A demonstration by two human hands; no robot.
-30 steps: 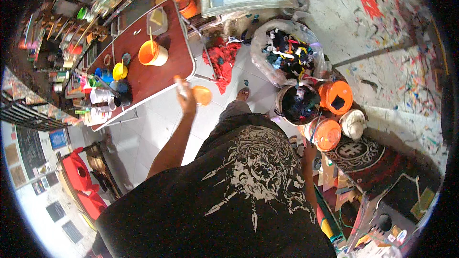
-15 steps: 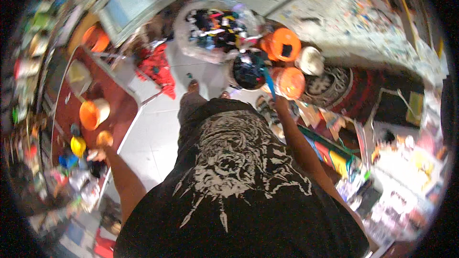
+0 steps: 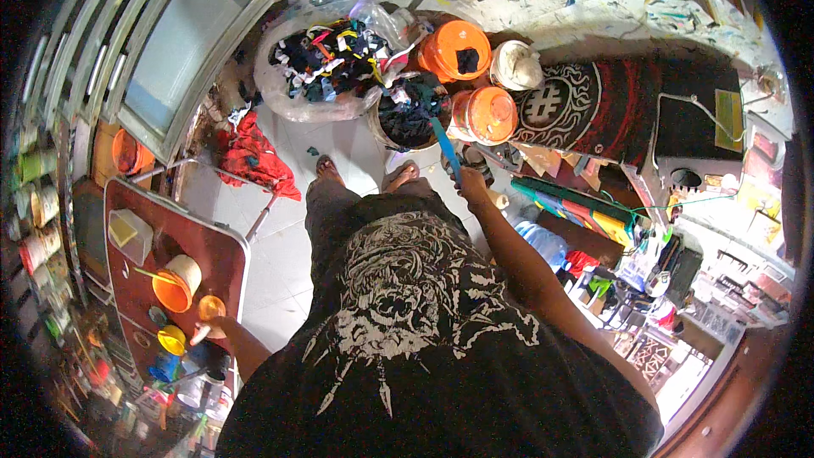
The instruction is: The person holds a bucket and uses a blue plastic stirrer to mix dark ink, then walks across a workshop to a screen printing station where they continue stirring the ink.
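Note:
My right hand (image 3: 472,182) is closed round the end of a long flat blue stick-like tool (image 3: 447,150). The tool's far end reaches the rim of a bucket (image 3: 413,123) holding dark, wet-looking material. To the left, my left hand (image 3: 225,328) is at the rim of a small orange tub (image 3: 211,307) on a red-brown table (image 3: 225,242), its fingers curled against it; their grip is partly hidden. A yellow bowl (image 3: 171,340) and an orange-and-white bucket with a stick in it (image 3: 176,282) stand close by.
Ahead is a clear plastic bag of mixed scraps (image 3: 280,102). Orange buckets (image 3: 454,51) and a white bucket (image 3: 515,65) stand right of it. Red cloth (image 3: 250,155) lies on the tiled floor. A framed screen (image 3: 182,47) leans far left; a cluttered bench (image 3: 670,305) is on the right.
The view has swung and sharpened. My left hand has moved in against the small orange tub. The blue tool remains in my right hand, near the dark bucket.

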